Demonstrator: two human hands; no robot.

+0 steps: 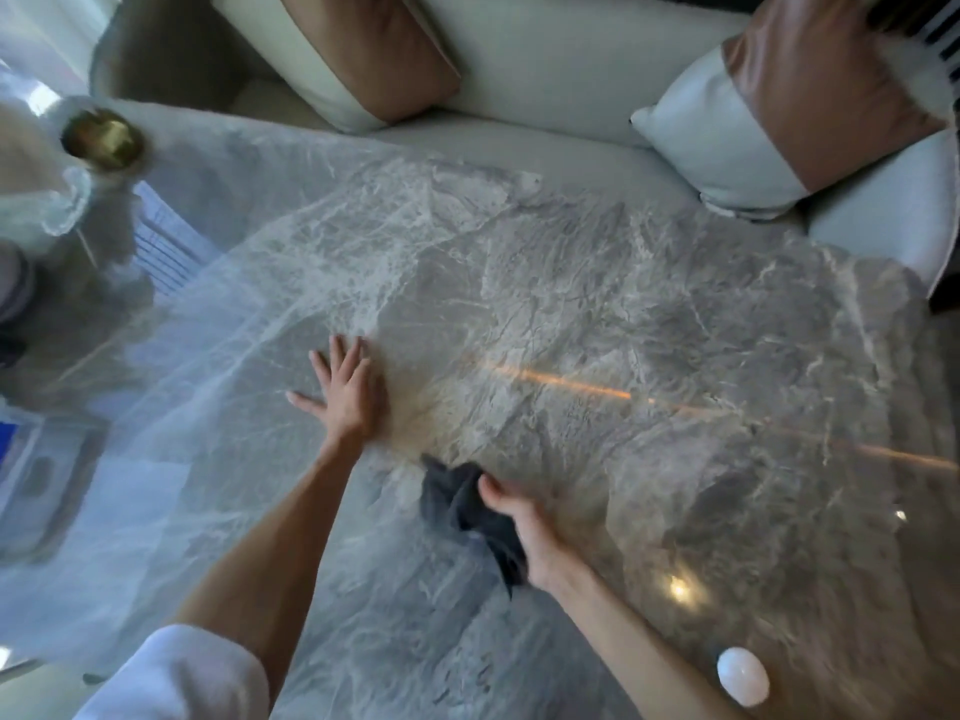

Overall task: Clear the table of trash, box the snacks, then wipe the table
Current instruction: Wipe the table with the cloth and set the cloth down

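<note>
The left hand (pixel 345 389) was flat on the marble table (pixel 597 304), palm down, fingers spread and pointing toward 12 o'clock, forearm stretched out from a rolled white sleeve (pixel 176 678) down at 7. The right hand (pixel 524 527) sat just beside it toward 4 o'clock, fingers curled around a bunched dark grey cloth (pixel 462 506) pressed on the tabletop, knuckles angled toward 10. Further out, a small white egg-shaped thing (pixel 742 675) rested on the table at 5. A brass-coloured round object (pixel 101 137) sat at 10, pretty blurry. Two tan-and-white cushions (pixel 363 54) lay on the sofa (pixel 545 80) past the far edge at 12.
</note>
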